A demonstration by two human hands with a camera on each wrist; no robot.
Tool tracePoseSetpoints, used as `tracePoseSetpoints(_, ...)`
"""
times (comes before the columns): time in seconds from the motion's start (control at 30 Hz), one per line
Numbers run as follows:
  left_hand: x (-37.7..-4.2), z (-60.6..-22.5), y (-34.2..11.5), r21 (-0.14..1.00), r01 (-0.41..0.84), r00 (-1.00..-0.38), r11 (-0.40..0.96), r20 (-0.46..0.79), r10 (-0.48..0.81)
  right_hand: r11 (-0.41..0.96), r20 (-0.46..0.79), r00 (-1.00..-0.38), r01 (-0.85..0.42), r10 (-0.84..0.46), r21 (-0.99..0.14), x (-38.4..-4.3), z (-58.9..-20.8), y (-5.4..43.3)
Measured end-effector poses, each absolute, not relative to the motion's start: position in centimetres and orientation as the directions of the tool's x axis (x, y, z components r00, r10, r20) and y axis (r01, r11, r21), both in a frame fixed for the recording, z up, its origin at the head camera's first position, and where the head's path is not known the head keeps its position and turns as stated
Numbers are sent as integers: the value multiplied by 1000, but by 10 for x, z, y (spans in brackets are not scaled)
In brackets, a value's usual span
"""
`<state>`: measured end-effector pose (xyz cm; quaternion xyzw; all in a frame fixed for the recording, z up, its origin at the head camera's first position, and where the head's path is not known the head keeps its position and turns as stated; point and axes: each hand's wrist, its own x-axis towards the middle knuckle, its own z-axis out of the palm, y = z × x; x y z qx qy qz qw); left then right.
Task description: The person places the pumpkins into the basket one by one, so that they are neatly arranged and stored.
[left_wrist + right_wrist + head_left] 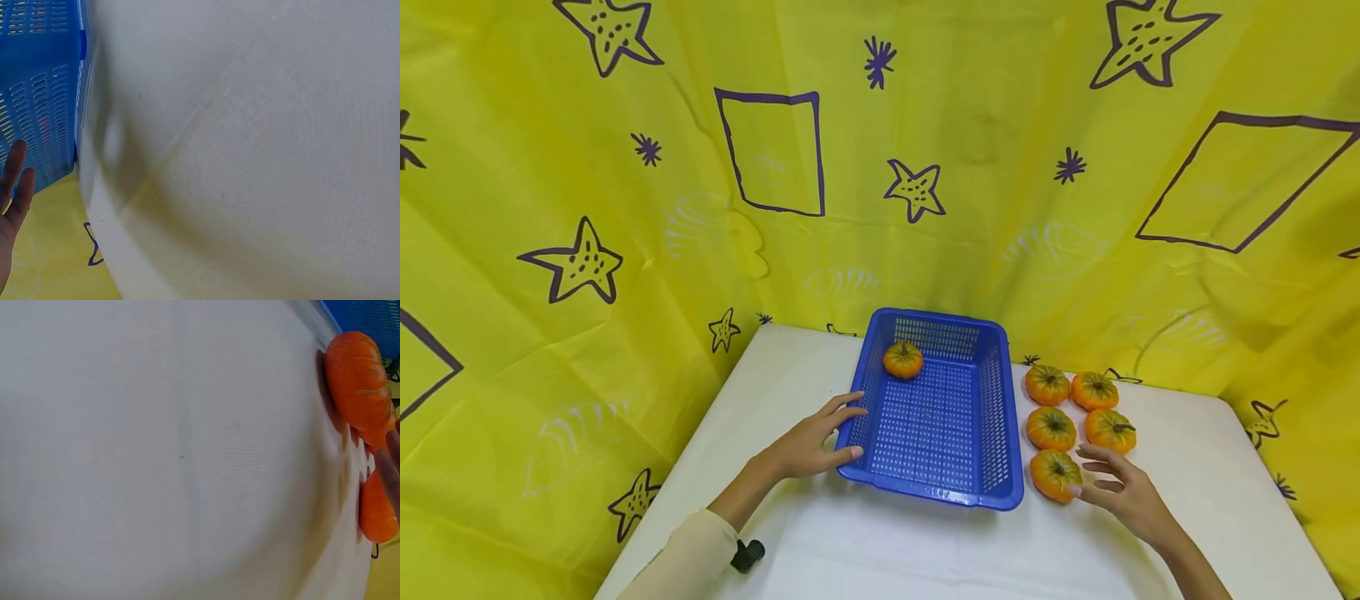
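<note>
I would close the right hand's [1129, 498] wide fingers gently around the front pumpkin [1056, 476], just right of the basket [928, 492], with the left hand's [801, 447] spread fingers lightly steadying the basket's left rim.

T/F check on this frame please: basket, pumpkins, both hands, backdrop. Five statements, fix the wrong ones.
1. One pumpkin sits inside the blue basket. True.
2. The left hand is at the basket's left side. True.
3. Only three pumpkins lie outside the basket. False: five pumpkins lie on the white table, to the right of the basket.
4. The right hand is inside the basket. False: it is outside, by the front pumpkin of that group; contact is hard to confirm.
5. The yellow backdrop has stars drawn on it. True.
</note>
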<state>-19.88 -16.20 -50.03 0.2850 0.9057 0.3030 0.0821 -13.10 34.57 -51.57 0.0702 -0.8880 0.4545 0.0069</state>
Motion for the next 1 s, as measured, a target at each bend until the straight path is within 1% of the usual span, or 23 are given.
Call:
tracePoseSetpoints(0.23,-199,-500,-162,587,462,-828,664,19,560,609,61,-992,-118,-114,-784,-128,-527,340)
tracePoseSetpoints(0.5,-199,-501,-162,587,474,-823,657,28,568,649,11,-996,-64,-85,-758,-128,-532,335)
tracePoseSetpoints(0.73,-199,-502,-161,592,470,-826,655,32,563,716,21,-996,-75,-84,-694,-130,-536,334)
tracePoseSetpoints(1.0,-199,-502,-161,599,466,-827,651,34,560,733,22,-997,-70,-75,-677,-131,-534,329)
